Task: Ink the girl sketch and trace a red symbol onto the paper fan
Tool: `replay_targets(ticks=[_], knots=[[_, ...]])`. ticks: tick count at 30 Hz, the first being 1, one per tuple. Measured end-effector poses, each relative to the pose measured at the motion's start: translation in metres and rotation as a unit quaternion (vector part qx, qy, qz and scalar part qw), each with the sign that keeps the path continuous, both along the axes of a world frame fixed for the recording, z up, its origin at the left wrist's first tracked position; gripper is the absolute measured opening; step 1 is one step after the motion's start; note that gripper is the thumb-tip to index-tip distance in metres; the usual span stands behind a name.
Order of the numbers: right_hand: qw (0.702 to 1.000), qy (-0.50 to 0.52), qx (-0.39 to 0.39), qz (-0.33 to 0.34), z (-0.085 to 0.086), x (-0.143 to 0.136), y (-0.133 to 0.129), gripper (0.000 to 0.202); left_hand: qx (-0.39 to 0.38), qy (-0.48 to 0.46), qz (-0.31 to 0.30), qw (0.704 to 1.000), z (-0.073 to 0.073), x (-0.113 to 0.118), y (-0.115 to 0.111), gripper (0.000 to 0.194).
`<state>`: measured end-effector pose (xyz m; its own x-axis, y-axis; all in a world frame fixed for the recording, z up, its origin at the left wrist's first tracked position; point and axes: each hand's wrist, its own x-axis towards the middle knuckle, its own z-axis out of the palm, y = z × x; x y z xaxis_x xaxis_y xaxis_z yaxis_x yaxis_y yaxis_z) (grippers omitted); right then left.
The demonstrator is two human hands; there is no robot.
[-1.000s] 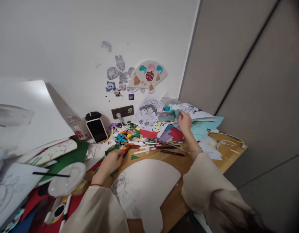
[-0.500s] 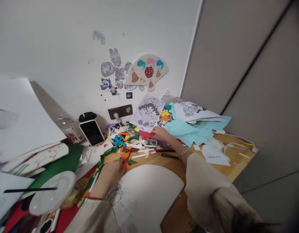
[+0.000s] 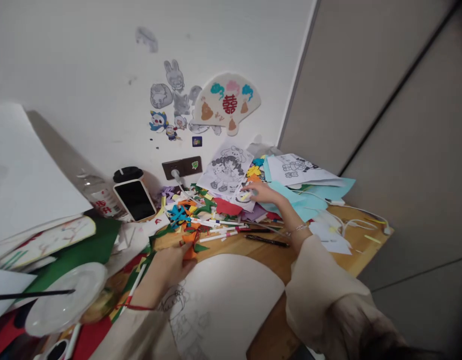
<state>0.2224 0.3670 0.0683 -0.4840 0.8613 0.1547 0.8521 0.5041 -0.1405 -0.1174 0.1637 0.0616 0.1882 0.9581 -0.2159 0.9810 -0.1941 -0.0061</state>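
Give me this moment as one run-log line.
left hand: fingers at orange paper | right hand: beside cartoon drawing, grip unclear | foreground: white fan-shaped board, partly sketched

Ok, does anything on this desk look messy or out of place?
Yes: coloured scraps lie in a jumble near the wall, with pens strewn in front. At left, a black stick lies partly over a dish, jutting past its rim.

Upright phone, clear bottle, dark wall socket
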Motion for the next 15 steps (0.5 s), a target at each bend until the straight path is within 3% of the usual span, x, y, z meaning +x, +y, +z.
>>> replay_targets(ticks=[3, 8, 11, 15], knots=[[0.999, -0.029, -0.021, 0.014, -0.016, -0.002, -0.003, 0.069, 0.000, 0.002, 0.000, 1.000, 0.001, 0.001, -0.001, 0.044], [1.000, -0.013, 0.016, -0.006, -0.030, -0.008, 0.002, 0.046, -0.004, -0.002, -0.006, 1.000, 0.001, 0.000, -0.002, 0.042], [0.995, 0.020, 0.053, -0.080, -0.024, 0.001, 0.007, 0.042, -0.004, -0.005, -0.008, 1.000, -0.001, -0.001, -0.002, 0.043], [0.968, 0.067, 0.142, -0.195, -0.011, 0.018, 0.008, 0.059, 0.003, -0.016, -0.012, 1.000, -0.001, -0.002, -0.002, 0.048]])
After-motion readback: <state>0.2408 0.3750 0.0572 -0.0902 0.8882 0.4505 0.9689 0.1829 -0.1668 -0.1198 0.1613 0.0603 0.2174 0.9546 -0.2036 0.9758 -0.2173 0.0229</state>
